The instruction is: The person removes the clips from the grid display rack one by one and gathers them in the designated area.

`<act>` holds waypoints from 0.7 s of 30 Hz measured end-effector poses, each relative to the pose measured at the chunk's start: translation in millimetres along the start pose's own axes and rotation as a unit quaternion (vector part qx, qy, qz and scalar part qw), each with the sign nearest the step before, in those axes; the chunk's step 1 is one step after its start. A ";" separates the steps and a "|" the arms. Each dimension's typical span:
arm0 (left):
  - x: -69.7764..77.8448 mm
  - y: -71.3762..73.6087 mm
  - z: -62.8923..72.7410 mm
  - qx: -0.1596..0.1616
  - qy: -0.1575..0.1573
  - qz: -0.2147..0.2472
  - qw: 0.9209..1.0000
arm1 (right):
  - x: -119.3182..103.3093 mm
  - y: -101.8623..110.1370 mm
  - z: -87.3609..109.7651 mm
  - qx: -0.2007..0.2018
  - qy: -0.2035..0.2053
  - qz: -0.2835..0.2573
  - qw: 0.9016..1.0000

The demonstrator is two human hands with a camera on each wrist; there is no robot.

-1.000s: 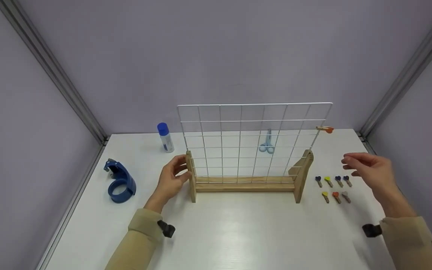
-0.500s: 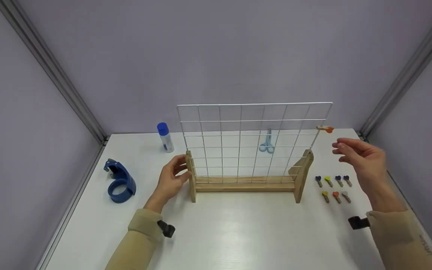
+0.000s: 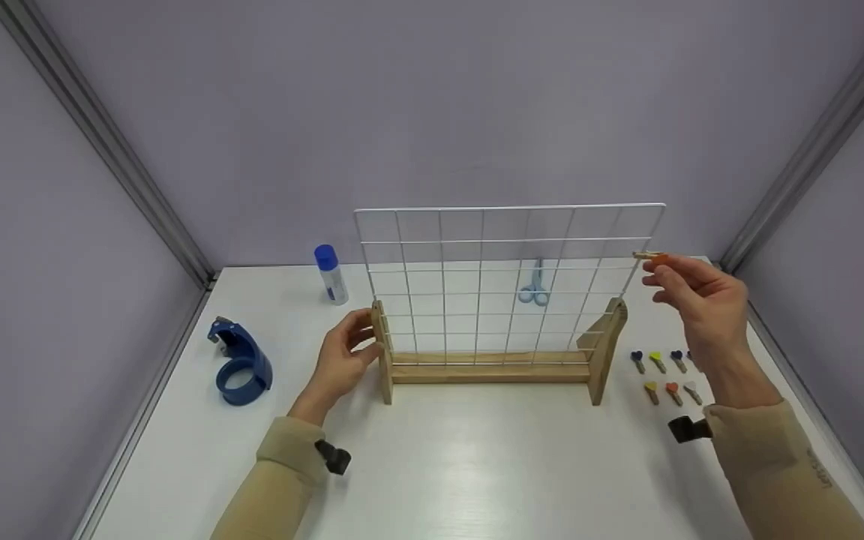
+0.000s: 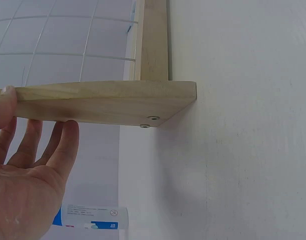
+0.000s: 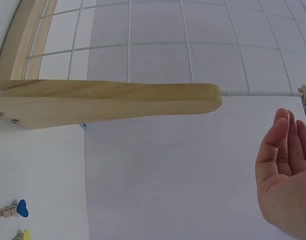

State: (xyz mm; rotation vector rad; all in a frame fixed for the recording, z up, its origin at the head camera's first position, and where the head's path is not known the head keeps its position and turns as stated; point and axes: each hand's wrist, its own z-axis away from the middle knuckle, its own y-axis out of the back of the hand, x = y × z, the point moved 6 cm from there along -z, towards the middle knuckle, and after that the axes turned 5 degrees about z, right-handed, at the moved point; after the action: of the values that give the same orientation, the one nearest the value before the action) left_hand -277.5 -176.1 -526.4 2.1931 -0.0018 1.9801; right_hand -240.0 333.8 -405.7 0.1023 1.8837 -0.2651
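Observation:
A white wire grid point(image 3: 481, 270) stands upright in a wooden stand point(image 3: 488, 375) on the table. My left hand point(image 3: 340, 360) grips the stand's left end piece point(image 4: 93, 102), thumb at its edge and fingers against its outer face. Clipped on the grid's right side wire is a small wooden clothespin point(image 3: 646, 255) with an orange heart. My right hand point(image 3: 713, 307) is raised beside it, fingers loosely bent, its fingertips right at the orange heart. In the right wrist view, the hand point(image 5: 287, 175) lies just below the clothespin point(image 5: 304, 95), which is partly cut off by the frame.
Several heart clothespins point(image 3: 673, 391) lie in two rows on the right, one partly hidden by my right arm. Light blue scissors point(image 3: 534, 291) lie behind the grid. A glue stick point(image 3: 331, 277) stands at the back left, and a blue tape dispenser point(image 3: 241, 367) lies at the left.
My right hand has moved left and up from beside the rows of clothespins to the orange-heart clothespin on the grid. The left hand and the stand have stayed in place.

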 end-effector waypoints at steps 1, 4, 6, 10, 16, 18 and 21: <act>0.1 -0.2 -0.1 -0.001 0.001 0.003 1.000 | -0.1 -1.1 -0.1 0.005 -0.002 0.000 1.000; 1.1 -0.3 -0.3 -0.002 0.000 0.006 1.000 | 0.3 -3.4 -0.2 0.019 -0.009 -0.002 1.000; 2.0 -0.2 -0.5 -0.002 -0.002 0.008 1.000 | 1.1 -5.1 -0.4 0.026 -0.012 -0.014 0.999; 3.4 0.0 -0.6 -0.002 -0.002 0.003 1.000 | 3.6 -7.9 -0.5 0.042 -0.015 -0.050 0.998; 2.5 0.1 -0.4 -0.001 0.005 0.005 1.000 | 7.3 -11.5 -1.1 0.051 -0.029 -0.108 0.992; 2.2 0.0 0.0 -0.001 0.007 0.009 1.000 | 8.0 -12.0 -1.0 0.051 -0.033 -0.119 0.991; 2.3 0.1 1.0 -0.001 0.010 0.008 1.000 | 8.4 -11.9 -0.7 0.051 -0.037 -0.132 0.989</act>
State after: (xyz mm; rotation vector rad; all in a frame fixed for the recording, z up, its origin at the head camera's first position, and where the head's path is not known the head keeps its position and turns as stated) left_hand -276.3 -176.0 -524.2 2.1781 -0.0182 2.0089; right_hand -245.8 322.0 -411.8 -0.0877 1.8088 -0.5405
